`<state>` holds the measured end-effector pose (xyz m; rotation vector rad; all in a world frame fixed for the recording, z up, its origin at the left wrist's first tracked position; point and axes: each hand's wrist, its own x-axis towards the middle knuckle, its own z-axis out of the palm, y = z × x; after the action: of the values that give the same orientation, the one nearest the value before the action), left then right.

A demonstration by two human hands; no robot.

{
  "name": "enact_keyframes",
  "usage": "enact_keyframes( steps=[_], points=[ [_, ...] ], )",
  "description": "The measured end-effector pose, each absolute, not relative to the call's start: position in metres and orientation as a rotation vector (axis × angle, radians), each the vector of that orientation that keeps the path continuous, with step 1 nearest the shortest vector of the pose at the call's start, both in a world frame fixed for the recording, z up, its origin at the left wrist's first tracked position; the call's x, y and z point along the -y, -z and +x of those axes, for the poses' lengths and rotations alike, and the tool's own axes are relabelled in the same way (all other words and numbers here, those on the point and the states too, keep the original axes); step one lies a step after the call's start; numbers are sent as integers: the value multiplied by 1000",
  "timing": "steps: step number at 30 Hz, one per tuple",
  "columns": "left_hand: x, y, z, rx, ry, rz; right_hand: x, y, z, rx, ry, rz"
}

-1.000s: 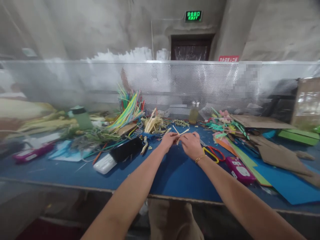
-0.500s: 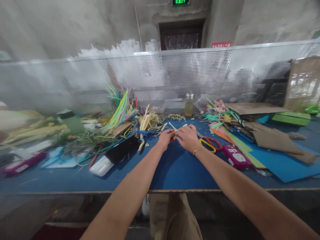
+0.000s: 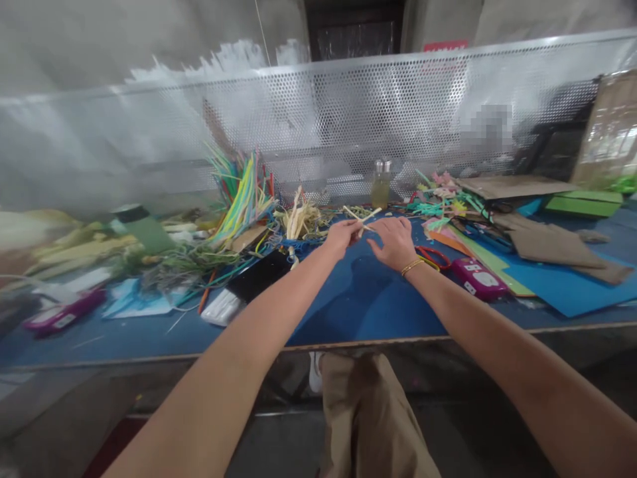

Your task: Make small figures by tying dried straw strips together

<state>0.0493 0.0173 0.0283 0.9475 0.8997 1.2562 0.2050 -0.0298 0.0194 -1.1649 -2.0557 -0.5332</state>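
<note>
Pale, straw-coloured strips [image 3: 369, 216] cross in an X just beyond my fingertips, above the blue tabletop. My left hand [image 3: 346, 238] is closed, pinching the strips near where they cross. Beside it, my right hand [image 3: 395, 242] has its thumb spread away from the fingers, and its fingertips reach the near end of a strip; whether they touch it is hard to tell. A gold bracelet [image 3: 412, 266] circles my right wrist. Scissors with red and yellow handles [image 3: 434, 255] lie just right of that wrist, partly hidden by it.
Left of my hands are a bundle of pale strips [image 3: 298, 219], colourful stems [image 3: 243, 199], a black phone-like slab [image 3: 261, 275] and a green bottle [image 3: 144, 229]. Rightward lie a purple device [image 3: 478, 279], blue sheets [image 3: 562, 285] and cardboard [image 3: 552, 245]. A glass bottle [image 3: 381, 186] stands behind.
My hands have moved slightly apart, and my right thumb has spread open. The crossed strips now show more clearly. The view has tilted downward.
</note>
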Motion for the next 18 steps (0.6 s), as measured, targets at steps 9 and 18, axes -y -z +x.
enact_keyframes(
  steps=[9, 18],
  points=[
    [-27, -81, 26, -584, -1515, 297, 94, -26, 136, 1605, -399, -1172],
    [-14, -108, 55, -398, -1629, 189, 201, 4, 72, 1314, -1031, -937]
  ],
)
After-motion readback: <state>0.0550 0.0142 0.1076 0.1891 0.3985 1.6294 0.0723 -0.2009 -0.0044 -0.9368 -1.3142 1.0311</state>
